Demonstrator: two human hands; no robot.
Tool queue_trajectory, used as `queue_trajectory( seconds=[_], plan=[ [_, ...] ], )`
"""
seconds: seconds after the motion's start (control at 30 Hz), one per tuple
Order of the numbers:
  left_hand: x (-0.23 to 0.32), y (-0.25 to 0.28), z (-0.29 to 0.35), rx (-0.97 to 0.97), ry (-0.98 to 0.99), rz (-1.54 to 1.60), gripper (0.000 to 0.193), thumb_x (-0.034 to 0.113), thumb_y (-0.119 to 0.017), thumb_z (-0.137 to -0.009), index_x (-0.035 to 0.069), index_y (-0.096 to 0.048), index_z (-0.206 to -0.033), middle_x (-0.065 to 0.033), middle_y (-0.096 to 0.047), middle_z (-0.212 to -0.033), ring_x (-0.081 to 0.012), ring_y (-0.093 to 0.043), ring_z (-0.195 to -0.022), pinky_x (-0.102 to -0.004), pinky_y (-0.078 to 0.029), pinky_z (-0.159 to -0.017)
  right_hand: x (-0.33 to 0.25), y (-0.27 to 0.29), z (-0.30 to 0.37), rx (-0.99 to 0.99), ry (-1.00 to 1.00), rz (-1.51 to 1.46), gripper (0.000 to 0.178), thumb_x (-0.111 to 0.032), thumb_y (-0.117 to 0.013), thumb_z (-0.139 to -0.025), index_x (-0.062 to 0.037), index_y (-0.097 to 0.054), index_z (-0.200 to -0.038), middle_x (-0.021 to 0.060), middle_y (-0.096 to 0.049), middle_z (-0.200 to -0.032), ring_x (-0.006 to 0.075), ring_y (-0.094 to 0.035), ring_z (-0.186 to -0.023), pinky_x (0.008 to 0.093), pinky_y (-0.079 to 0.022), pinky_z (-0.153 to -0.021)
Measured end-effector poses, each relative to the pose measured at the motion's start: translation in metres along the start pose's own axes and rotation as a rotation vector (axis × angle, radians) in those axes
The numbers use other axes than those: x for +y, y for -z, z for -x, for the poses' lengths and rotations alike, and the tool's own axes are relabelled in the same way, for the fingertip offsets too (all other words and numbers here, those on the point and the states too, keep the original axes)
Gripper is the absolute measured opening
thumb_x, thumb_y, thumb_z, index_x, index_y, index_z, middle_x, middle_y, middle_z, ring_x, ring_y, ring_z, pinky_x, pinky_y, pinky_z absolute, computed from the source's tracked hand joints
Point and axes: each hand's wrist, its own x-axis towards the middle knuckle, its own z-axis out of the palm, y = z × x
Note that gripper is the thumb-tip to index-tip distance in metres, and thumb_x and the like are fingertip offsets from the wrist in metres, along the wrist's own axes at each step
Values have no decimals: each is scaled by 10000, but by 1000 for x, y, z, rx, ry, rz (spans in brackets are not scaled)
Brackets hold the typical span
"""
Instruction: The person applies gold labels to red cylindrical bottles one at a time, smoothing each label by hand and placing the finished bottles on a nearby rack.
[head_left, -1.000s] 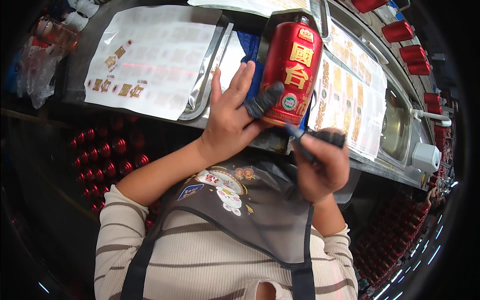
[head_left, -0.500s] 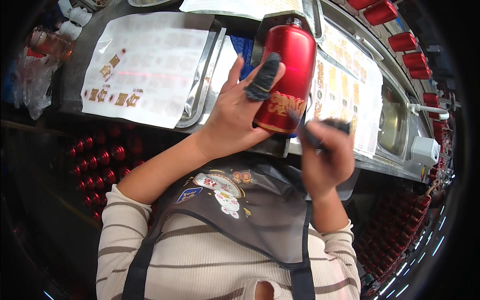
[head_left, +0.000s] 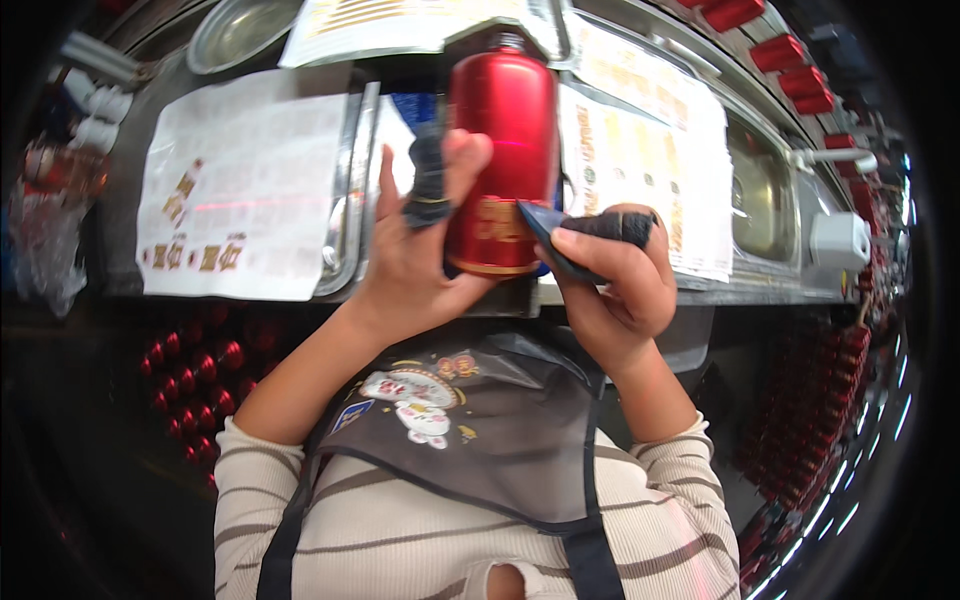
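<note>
A glossy red bottle (head_left: 504, 130) with a silvery neck lies in a metal holder, its neck pointing away from me. My left hand (head_left: 415, 235) grips its left side, the thumb low near the base and a black wrap on one finger. Gold lettering (head_left: 497, 218) decorates the bottle's lower part. Against the right edge of that lettering rests the tip of a dark flat scraper (head_left: 552, 232). My right hand (head_left: 622, 275), also with a black-wrapped finger, pinches this scraper.
To the left, a white sheet of gold decals (head_left: 250, 130) overlaps a metal tray (head_left: 352, 190). More decal sheets (head_left: 640, 150) lie at right, beside a sink (head_left: 760, 190) and a white jug (head_left: 838, 240). Red bottles (head_left: 200, 375) stand below the counter; a round metal bowl (head_left: 240, 35) sits at the far left.
My right hand has moved in from a blurred position at the bottle's right, bringing the scraper onto the gold lettering. The whole view has turned slightly, and the bottle appears straighter and farther left.
</note>
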Motion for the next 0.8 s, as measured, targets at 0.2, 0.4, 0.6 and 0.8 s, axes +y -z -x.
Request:
queue_trajectory(
  seconds=[0.2, 0.4, 0.6, 0.8],
  plan=[
    [-21, -5, 21, -124, 109, -27, 954, 280, -808, -801, -22, -282, -1536, -223, -362, -1568, -331, -369, -1456, -507, -5, -1226, -22, -9, 19, -40, -538, -407, 292, -39, -814, -815, -2, -650, -1053, 65, -663, -976, 116, -614, -840, 259, -503, -751],
    [9, -2, -4, -51, -1, -59, 1238, 370, -915, -688, -43, -140, -1561, -212, -424, -1524, -299, -432, -1414, -438, -20, -1234, 15, -5, 29, 247, -979, -565, 216, -74, -734, -906, -28, -566, -1036, 38, -646, -938, 67, -603, -813, 213, -512, -714],
    [-11, 1, 13, -291, 413, 174, 1054, 443, -897, -673, 9, -382, -1484, -217, -401, -1526, -398, -302, -1453, -554, -59, -1220, 19, -10, 32, 226, -1020, -548, 227, -94, -748, -906, -21, -569, -1025, 20, -626, -951, 55, -571, -836, 207, -481, -731],
    [-31, 13, 2, 55, 299, 548, 1089, 621, -793, -750, -51, -360, -1489, -218, -432, -1511, -317, -393, -1421, -430, -266, -1187, 20, -2, 32, 229, -988, -477, 221, -68, -742, -902, -11, -582, -1042, 15, -612, -954, 46, -558, -819, 191, -466, -687]
  ],
)
